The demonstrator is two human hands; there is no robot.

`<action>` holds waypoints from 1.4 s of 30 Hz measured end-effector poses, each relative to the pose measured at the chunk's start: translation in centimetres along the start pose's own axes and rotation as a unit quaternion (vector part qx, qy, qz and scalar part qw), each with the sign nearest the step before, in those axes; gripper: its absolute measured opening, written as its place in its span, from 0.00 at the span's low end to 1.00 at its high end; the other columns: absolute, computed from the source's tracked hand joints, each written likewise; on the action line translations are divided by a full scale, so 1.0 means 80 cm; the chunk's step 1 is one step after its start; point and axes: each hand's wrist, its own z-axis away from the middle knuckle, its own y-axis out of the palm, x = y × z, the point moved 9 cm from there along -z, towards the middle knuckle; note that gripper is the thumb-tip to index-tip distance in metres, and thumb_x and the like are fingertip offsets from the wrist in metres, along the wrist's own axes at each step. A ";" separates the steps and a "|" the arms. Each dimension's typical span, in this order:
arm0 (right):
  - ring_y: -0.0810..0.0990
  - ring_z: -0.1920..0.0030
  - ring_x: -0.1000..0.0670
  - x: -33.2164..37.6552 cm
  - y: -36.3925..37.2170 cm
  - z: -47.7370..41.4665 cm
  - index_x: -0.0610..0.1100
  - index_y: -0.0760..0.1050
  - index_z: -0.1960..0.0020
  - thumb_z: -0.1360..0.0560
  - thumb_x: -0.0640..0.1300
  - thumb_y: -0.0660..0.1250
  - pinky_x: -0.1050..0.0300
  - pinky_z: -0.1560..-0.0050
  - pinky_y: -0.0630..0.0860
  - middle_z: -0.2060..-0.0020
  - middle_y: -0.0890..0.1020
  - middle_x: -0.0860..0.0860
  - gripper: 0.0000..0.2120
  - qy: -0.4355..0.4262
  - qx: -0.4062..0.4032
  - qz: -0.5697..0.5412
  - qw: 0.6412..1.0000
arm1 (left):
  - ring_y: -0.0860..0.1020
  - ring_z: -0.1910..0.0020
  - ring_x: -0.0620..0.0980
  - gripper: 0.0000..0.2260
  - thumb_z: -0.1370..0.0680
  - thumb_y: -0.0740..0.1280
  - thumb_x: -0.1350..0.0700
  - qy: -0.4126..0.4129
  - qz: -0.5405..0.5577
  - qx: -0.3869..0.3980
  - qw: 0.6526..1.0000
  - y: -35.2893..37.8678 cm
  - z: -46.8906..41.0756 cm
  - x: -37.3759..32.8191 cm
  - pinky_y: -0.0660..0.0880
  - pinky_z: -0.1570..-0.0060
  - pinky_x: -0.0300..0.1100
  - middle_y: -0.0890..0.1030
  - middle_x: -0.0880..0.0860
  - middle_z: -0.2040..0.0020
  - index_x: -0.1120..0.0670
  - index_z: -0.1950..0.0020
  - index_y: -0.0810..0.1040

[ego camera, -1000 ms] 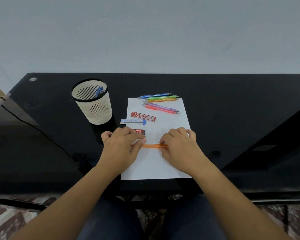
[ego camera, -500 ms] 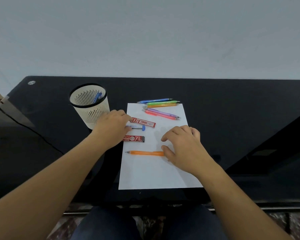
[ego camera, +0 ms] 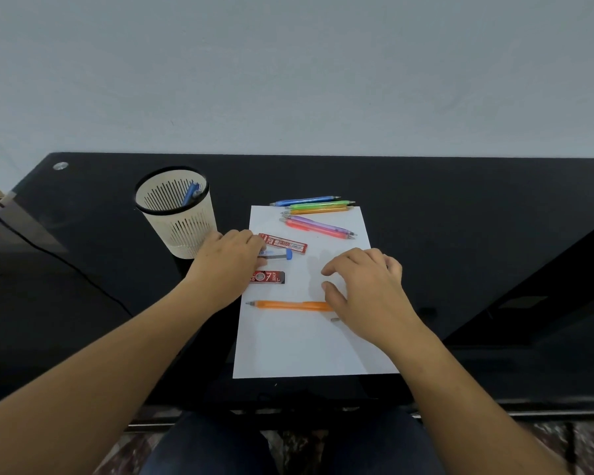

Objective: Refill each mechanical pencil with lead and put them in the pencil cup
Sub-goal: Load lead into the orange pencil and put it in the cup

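Reaching my left hand (ego camera: 227,265) onto the lead tube (ego camera: 279,255), grip unclear; my right hand (ego camera: 367,289) rests, fingers apart, beside the orange pencil (ego camera: 288,305). Next I'd pinch, lift and uncap the tube.

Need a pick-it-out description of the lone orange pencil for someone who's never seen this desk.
On the black desk lies a white sheet of paper. On its near half an orange mechanical pencil lies crosswise, tip pointing left, its other end at the right hand. It lies alone; the other pencils are bunched at the sheet's far edge, beyond the lead cases.
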 end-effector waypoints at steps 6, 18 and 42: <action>0.65 0.33 0.54 0.017 -0.011 0.003 0.57 0.65 0.31 0.23 0.58 0.62 0.51 0.31 0.59 0.34 0.70 0.58 0.22 -0.028 -0.008 -0.011 1.000 | 0.70 0.37 0.45 0.17 0.18 0.55 0.45 0.033 0.006 -0.059 0.998 -0.028 0.040 -0.038 0.62 0.36 0.44 0.73 0.45 0.35 0.46 0.30 0.66; 0.75 0.44 0.52 0.034 -0.002 0.038 0.52 0.74 0.35 0.23 0.53 0.63 0.56 0.42 0.66 0.44 0.79 0.55 0.17 -0.080 -0.014 -0.031 0.996 | 0.80 0.59 0.51 0.12 0.27 0.71 0.51 0.073 0.025 -0.205 0.976 -0.043 0.110 -0.069 0.60 0.52 0.48 0.82 0.50 0.55 0.54 0.47 0.80; 0.73 0.40 0.50 0.026 0.008 0.036 0.51 0.69 0.29 0.21 0.41 0.64 0.54 0.35 0.70 0.39 0.78 0.52 0.21 -0.098 0.007 -0.032 0.995 | 0.75 0.39 0.45 0.15 0.22 0.66 0.47 -0.055 0.131 -0.178 0.974 -0.043 0.115 -0.046 0.54 0.44 0.45 0.80 0.42 0.39 0.43 0.35 0.77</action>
